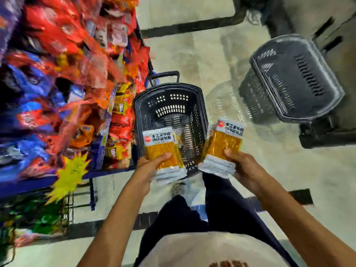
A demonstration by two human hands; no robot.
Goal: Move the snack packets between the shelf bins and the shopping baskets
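**Head view: two orange snack packets are held above the floor, beside the shelf.**

The left packet is gripped at its lower end by the left hand, thumb curled across the front, and is held over the open near basket. The right packet is pinched the same way by the right hand, just right of that basket's rim. A far basket stands well apart, and the shelf bins are heaped with packets on the left. The packets are judged light, thin, floppy and slick, so the sealed white end strips are best gripped. Through the blur, each hand possibly holds more than one.
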